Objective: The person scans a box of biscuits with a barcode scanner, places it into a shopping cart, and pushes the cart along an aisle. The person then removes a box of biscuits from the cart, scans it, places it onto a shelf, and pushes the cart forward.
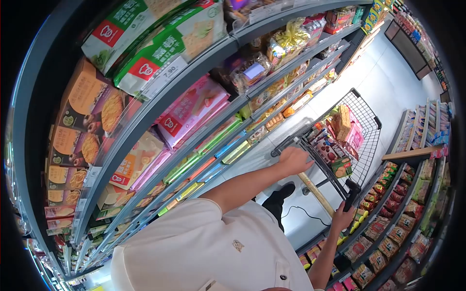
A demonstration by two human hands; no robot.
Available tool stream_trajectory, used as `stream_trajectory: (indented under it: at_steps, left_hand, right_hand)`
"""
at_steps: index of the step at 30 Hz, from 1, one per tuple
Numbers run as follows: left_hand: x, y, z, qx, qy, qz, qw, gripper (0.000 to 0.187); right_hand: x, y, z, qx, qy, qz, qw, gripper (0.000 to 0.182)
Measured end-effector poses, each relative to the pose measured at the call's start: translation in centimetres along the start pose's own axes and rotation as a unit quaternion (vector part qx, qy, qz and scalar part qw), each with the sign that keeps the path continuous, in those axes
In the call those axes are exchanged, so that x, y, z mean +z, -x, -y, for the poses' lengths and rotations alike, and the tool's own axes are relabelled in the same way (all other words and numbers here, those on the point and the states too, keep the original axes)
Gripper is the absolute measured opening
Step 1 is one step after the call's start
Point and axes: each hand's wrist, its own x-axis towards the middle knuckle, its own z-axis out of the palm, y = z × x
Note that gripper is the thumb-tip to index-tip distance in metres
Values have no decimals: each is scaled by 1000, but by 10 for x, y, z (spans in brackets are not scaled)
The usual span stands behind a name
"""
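My left hand [295, 161] is closed at the left end of the shopping cart's handle [314, 193], its fingers partly hidden by the hand's back. My right hand [342, 217] wraps round the black upright grip [351, 193] at the handle's right end. Ahead of both hands stands the black wire cart [365, 107]. Inside it lie a pack of crackers or biscuits [342, 123], a pink bag [356, 136], a dark bag with round brown pieces pictured [326, 148] and a green pack [341, 168].
Tall shelves [194, 63] of biscuit packs rise close on the left, one with a 7.90 price label [167, 72]. Lower shelves of small snack bags [376, 225] line the right. Pale tiled floor [361, 70] runs ahead. A dark cable [303, 208] hangs below the handle.
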Motion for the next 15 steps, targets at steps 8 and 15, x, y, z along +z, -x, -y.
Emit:
stream_trajectory:
  at_steps: [8, 15]
  left_hand:
    - [-4, 33, 35, 26, -2, -26, 999, 48]
    - [-15, 68, 60, 15, -20, -31, 999, 47]
  right_hand:
    - [5, 56, 21, 3, -18, -13, 1000, 40]
    - [3, 105, 43, -5, -12, 3, 1000, 35]
